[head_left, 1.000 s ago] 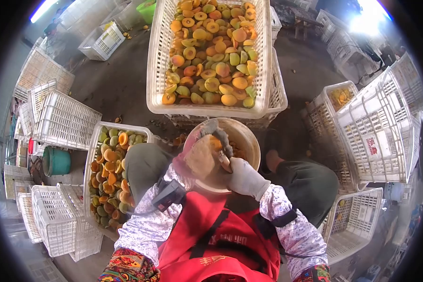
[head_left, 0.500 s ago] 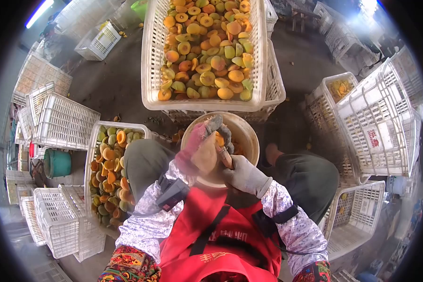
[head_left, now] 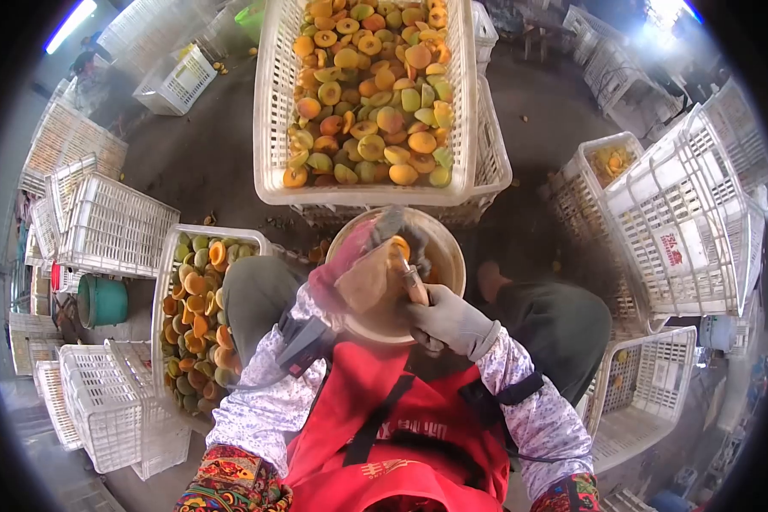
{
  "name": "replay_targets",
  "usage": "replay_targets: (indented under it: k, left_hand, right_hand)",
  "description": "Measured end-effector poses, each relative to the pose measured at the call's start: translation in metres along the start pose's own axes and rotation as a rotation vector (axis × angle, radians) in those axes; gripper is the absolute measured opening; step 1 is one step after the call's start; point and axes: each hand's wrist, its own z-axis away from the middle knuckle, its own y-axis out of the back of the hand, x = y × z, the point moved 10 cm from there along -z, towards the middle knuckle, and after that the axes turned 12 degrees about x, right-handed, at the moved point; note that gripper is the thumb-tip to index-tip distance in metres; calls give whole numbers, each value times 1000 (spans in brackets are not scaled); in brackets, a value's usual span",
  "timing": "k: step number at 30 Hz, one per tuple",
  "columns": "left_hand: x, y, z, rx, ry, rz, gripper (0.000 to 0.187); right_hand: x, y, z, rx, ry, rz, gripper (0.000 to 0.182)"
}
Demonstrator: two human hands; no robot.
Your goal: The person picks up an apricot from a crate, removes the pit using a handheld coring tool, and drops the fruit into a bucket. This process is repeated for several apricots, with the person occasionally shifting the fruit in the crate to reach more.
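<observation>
My left hand (head_left: 363, 269), in a pink and grey glove and blurred by motion, is closed around a yellow-orange peach piece (head_left: 400, 247). In my grey-gloved right hand (head_left: 454, 321) is a pitting tool with a wooden handle (head_left: 416, 288). Its metal end meets the fruit, and its exact tip shape is hard to see. Both hands are above a pale round bucket (head_left: 457, 256) between my knees. Beyond it stands a white crate (head_left: 263, 145) of halved peaches (head_left: 371, 94).
At my left knee, another white crate (head_left: 159, 299) holds peach halves. Stacked white crates (head_left: 115, 226) and a teal bucket (head_left: 104, 299) are farther left. On the right stand more crates (head_left: 678, 230) and a tilted one (head_left: 648, 401).
My left hand still holds the peach piece, which has turned slightly against the tool. My right hand has shifted a little, its fingers curled lower. The whole view has moved slightly.
</observation>
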Motion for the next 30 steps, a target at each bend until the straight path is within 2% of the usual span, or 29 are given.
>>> replay_targets:
  k: [4,6,8,9,10,11,12,14,18,22,24,28,30]
  left_hand:
    - [-17,33,-18,191,-169,98,40]
    - [-19,49,-20,296,-240,146,41]
    - [-21,50,-17,357,-157,206,40]
    - [-20,46,-16,292,-125,85,40]
    - [-22,41,-15,226,-95,-37,40]
    - [-38,54,-21,339,-42,421,42]
    - [-38,48,-22,170,-12,218,42]
    - [-16,22,-11,74,8,129,42]
    - [2,4,-3,43,-1,72,42]
    - [13,-4,-1,75,-41,13,43]
    - [18,-6,1,92,-54,1,43]
    - [15,-11,4,1,-37,13,41]
    - [9,-6,3,3,-23,29,41]
  right_hand:
    - [1,-10,6,-68,-172,-376,15]
    - [4,-18,2,-99,-137,-293,16]
    - [-12,-12,5,-9,86,54,18]
    - [-26,-11,10,-1,219,160,14]
    - [-25,-10,11,-1,216,158,14]
    - [-19,-10,10,-22,148,146,12]
    - [-13,-9,11,-41,83,135,11]
    - [-12,-5,12,-85,34,117,9]
    - [2,-9,9,-159,-62,80,7]
    - [0,-11,10,-102,-26,53,7]
    - [10,-14,6,-147,-63,-80,20]
    - [9,-20,9,-161,-48,-101,17]
    - [-1,-10,11,21,75,31,15]
